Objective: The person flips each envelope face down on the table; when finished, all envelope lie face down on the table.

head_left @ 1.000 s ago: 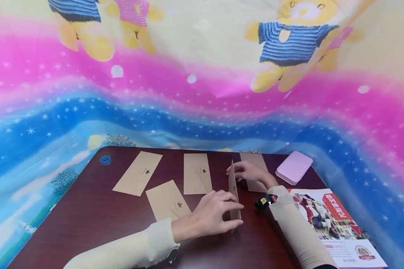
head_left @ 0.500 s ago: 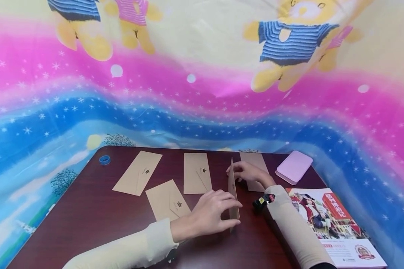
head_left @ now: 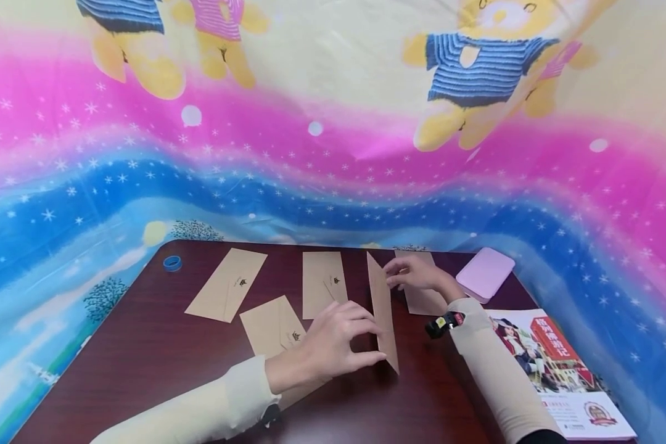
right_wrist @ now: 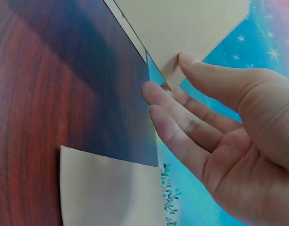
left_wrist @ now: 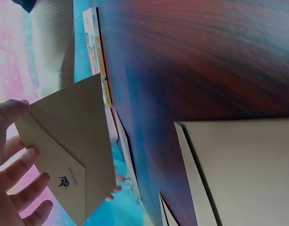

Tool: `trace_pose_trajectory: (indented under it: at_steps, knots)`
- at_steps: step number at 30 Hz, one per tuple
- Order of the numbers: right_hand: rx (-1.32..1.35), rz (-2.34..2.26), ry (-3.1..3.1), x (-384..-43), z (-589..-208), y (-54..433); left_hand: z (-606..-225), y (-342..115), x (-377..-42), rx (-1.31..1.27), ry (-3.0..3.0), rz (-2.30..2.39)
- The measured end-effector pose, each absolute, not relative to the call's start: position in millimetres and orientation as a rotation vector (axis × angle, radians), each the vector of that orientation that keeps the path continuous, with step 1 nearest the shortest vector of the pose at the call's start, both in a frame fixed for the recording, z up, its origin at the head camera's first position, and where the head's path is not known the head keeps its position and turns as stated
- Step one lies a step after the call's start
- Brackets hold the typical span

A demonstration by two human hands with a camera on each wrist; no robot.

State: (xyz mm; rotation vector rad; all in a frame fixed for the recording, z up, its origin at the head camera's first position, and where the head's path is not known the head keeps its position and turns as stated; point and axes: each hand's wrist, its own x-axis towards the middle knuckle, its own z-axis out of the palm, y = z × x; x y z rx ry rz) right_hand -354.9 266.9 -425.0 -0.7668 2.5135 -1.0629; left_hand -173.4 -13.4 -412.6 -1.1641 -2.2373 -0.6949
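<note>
A brown paper envelope [head_left: 383, 314] stands on edge between my two hands, tilted above the table. Its flap side, printed with a small crown, faces my left hand [left_wrist: 17, 160] in the left wrist view. My left hand [head_left: 338, 342] holds its near end, thumb and fingers at the edge. The far corner is pinched between thumb and fingers of my right hand [right_wrist: 229, 127]; in the head view, this right hand [head_left: 416, 274] is beyond the envelope. An envelope [head_left: 277, 327] lies partly hidden under my left forearm.
Flat on the dark wooden table [head_left: 133, 357] lie more envelopes: a left envelope [head_left: 227, 285], a middle envelope [head_left: 323, 280] and a right envelope [head_left: 422, 302] behind my right hand. A blue ring [head_left: 172, 264], a pink case [head_left: 485, 274] and a book [head_left: 566, 376] sit near the edges.
The envelope has turned: the head view showed it nearly edge-on with its crown, now a wider plain face. My left hand has shifted slightly left, my right hand slightly right.
</note>
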Motion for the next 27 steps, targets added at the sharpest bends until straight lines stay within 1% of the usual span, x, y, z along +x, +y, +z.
trace_pose_trajectory:
  at_steps: [17, 27]
  knots:
    - [-0.655, -1.037, 2.568, -356.5, -402.5, 272.3, -424.1, -25.3, -175.1, -1.159, -2.363, -0.540]
    - [-0.642, -1.024, 2.595, -357.3, -401.8, 272.7, -424.4, -23.4, -180.1, -1.156, -2.471, -0.480]
